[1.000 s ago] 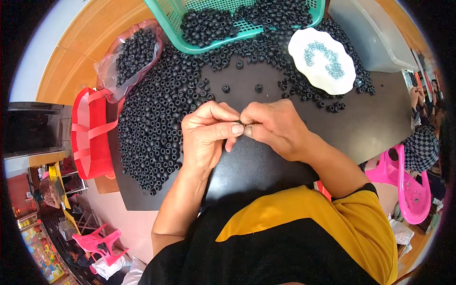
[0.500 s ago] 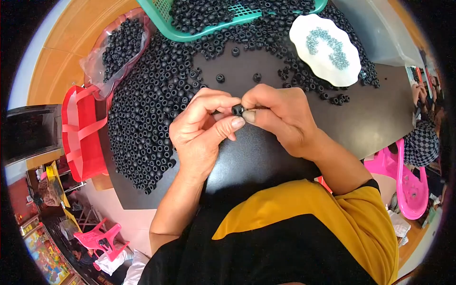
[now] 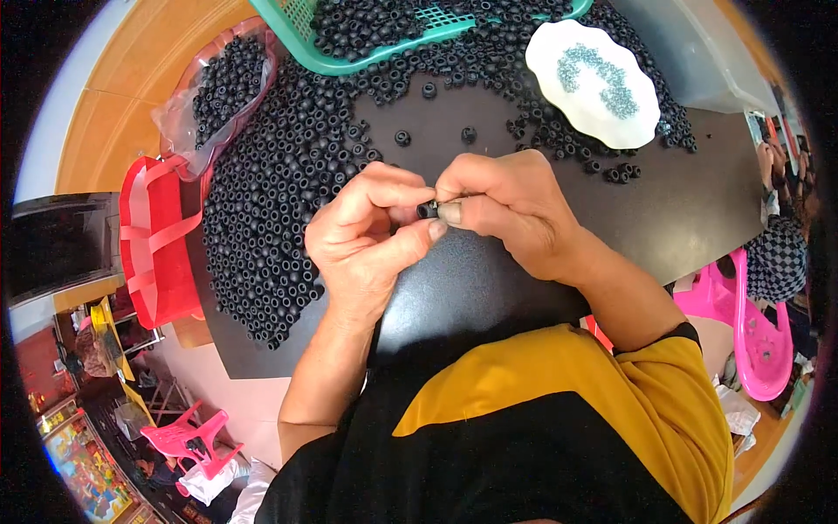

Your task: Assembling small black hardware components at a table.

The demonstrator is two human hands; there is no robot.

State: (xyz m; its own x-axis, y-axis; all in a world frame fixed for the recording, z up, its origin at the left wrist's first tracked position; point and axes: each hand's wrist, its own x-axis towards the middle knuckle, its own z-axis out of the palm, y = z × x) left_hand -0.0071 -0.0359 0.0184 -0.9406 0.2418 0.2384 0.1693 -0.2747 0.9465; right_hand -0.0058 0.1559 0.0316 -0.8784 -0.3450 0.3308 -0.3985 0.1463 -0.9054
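Note:
Above the dark table (image 3: 489, 271), my left hand (image 3: 353, 231) pinches a small black hollow cylinder (image 3: 426, 210) between thumb and fingers. Its round opening shows. My right hand (image 3: 519, 210) meets it from the other side, thumb and forefinger closed at the edge of the piece. Whatever tiny thing may sit in that right pinch is too small to name. Beyond my fingers lie loose black pieces, one (image 3: 402, 137) nearer the left and another (image 3: 469, 134) nearer the right. A wavy-edged white dish (image 3: 644, 125) holds many tiny clear-bluish bits.
A large heap of black pieces (image 3: 262, 227) covers the table's left and back. Behind it stands a green basket (image 3: 345, 66) full of them. At left are a plastic-lined bowl (image 3: 231, 87) and a red bag (image 3: 157, 249). Pink plastic chairs (image 3: 762, 358) stand beyond the table.
Both hands have shifted slightly left, still together at the black piece. The piece has turned a little, and the right thumb covers more of its right side. The whole view has shifted slightly.

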